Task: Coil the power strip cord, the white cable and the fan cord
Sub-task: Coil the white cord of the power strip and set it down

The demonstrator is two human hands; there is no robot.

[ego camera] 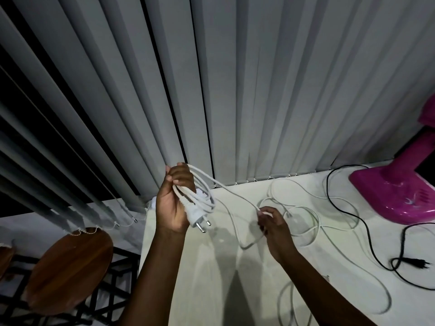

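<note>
My left hand (174,203) grips the coiled cord (202,196) with its plug (196,215) hanging below, my right hand (270,222) pinches the slack strand running right-downward over the table (211,267), nearer the loose loops.

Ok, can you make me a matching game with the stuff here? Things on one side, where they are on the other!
Things:
1. white plug
2. black plug
3. pink fan base
4. wooden stool

Places:
A. on the floor, left of the table
B. sticking out below the left hand
C. standing on the table's far right side
D. lying flat on the table near the right edge

Pairs: 1-B, 2-D, 3-C, 4-A
</note>
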